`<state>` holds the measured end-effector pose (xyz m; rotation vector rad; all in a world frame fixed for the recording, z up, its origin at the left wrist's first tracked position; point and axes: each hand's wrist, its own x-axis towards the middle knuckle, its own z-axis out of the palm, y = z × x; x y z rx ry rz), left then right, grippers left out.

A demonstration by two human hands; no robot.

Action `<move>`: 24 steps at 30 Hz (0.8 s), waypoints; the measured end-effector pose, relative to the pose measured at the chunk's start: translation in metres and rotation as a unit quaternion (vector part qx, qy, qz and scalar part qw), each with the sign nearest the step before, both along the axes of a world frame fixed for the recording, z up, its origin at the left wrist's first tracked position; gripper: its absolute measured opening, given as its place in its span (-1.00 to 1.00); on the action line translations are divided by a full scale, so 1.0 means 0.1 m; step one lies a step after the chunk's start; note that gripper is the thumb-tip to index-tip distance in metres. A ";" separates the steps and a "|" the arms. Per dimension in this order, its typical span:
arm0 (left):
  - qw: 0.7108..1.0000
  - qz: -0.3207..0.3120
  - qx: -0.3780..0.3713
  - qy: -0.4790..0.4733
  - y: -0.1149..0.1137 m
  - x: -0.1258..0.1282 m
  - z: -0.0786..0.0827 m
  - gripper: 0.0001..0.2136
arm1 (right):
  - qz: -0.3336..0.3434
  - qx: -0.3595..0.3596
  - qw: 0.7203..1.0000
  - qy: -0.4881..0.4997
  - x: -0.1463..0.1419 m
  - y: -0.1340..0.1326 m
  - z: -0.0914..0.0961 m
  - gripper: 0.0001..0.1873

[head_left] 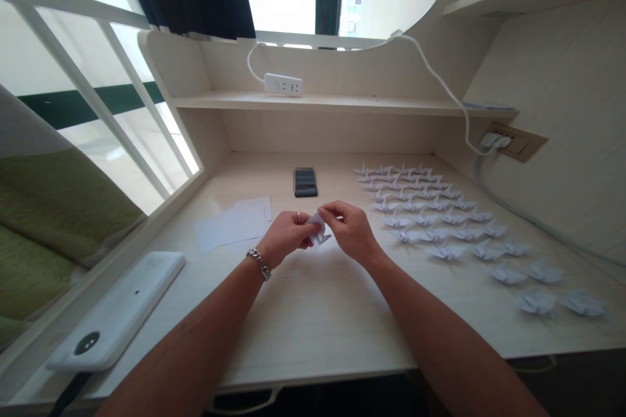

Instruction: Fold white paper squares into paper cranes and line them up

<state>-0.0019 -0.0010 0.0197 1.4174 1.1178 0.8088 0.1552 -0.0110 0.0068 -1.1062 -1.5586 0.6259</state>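
Observation:
My left hand [286, 234] and my right hand [348, 229] meet above the middle of the desk [313, 313]. Both pinch a small piece of folded white paper [319, 229] between their fingertips. The left wrist carries a silver chain bracelet, and a ring shows on a left finger. To the right lie several finished white paper cranes [435, 215], set out in rows on the desk. A few flat white paper sheets [235, 224] rest just left of my left hand.
A dark phone [306, 183] lies flat behind my hands. A long white device [120, 309] sits at the desk's left front edge. A white power strip [283, 85] rests on the shelf, its cable running to a wall socket [508, 141] at right.

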 end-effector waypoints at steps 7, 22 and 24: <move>1.000 0.002 0.004 0.017 -0.02 0.01 0.02 -0.79 | -0.004 0.003 1.000 -0.015 -0.02 -0.02 -0.01 -0.79; 0.984 0.064 0.084 -0.147 0.01 0.00 0.01 -0.73 | 0.091 -0.076 0.977 0.174 0.04 0.11 -0.09 -0.80; 0.977 0.061 0.123 -0.163 0.01 0.00 0.00 -0.76 | 0.084 -0.060 0.977 0.187 0.04 0.11 -0.09 -0.83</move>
